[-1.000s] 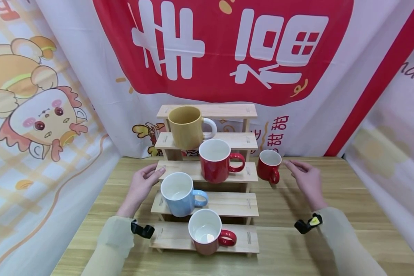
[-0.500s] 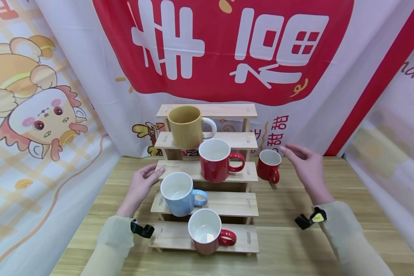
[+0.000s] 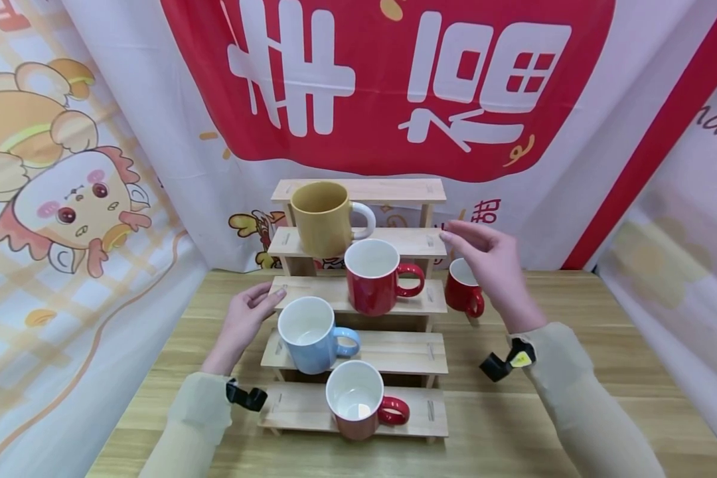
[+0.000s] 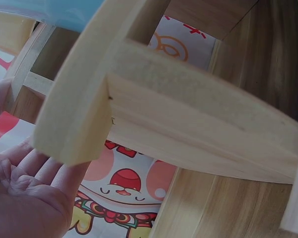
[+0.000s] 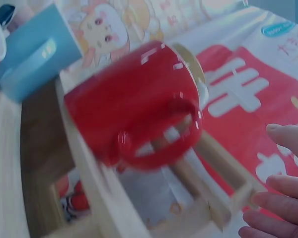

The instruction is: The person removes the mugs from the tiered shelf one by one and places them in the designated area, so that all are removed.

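Note:
A tiered wooden rack (image 3: 388,355) stands centrally in the head view. My left hand (image 3: 247,322) holds the left end of its middle shelf, the thumb on top. My right hand (image 3: 492,265) is raised at the right end of the second shelf from the top, fingers spread and holding nothing. Mugs sit on the steps: yellow with a white handle (image 3: 322,229), red (image 3: 370,292), light blue (image 3: 311,352), and a dark pink one with a red handle (image 3: 358,425) lowest. Beside the rack, a small red mug (image 3: 463,292) is partly hidden behind my right hand.
The rack's top shelf (image 3: 388,190) bears nothing. Printed cloth (image 3: 173,119) hangs behind and along both sides of the wooden tabletop (image 3: 502,425). In the right wrist view, the red mug (image 5: 139,99) fills the middle, with the blue mug (image 5: 37,54) beyond it.
My right hand has moved from beside the small red mug up and left to the rack's right side, now overlapping that mug. My left hand and the mugs have stayed put.

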### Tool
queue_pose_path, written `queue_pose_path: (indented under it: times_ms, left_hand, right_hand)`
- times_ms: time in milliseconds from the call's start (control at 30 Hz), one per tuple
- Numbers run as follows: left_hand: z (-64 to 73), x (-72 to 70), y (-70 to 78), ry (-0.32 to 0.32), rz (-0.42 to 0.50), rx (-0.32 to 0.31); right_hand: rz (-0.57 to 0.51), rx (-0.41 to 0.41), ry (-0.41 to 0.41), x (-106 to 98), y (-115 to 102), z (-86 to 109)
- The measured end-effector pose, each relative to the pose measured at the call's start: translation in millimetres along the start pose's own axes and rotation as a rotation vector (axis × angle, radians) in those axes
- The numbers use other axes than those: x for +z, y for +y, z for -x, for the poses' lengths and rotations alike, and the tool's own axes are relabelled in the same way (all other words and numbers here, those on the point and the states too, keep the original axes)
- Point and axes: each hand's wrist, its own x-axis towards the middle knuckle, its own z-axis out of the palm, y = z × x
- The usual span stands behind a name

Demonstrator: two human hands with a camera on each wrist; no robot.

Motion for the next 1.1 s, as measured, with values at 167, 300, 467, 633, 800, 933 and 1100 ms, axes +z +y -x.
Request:
queue_pose_path:
  times_ms: [167,300,467,633,800,933,1100]
  left_hand:
    - [-0.5,-0.4,1.5,0.002,0.004,0.001]
    - [-0.8,-0.6,2.2,0.001,0.007,0.006]
    - [-1.5,-0.7,-0.1,-0.001,0.008,0.003]
    - [-0.9,-0.7,-1.5,-0.008,0.012,0.011]
    - [-0.3,-0.6,-1.9,-0.010,0.015,0.016]
    - [0.0,-1.1,-2.0,-0.013,0.015,0.012]
    - [0.2,-1.7,-1.6,-0.018,0.014,0.006]
  right_hand:
    - [-0.035,-0.055,-0.055,19,-12,-6.9]
    - [-0.045,-0.050,-0.105,33,-22,-11.9]
    - [-0.050,-0.017,-0.191,50,-32,-19.5]
    - [-0.052,0.009,-0.260,65,-40,-29.0]
    - [-0.047,0.013,-0.284,79,-47,-36.0]
    - [-0.029,0.019,-0.313,87,-53,-39.8]
    - [0.013,0.024,-0.344,93,-58,-42.2]
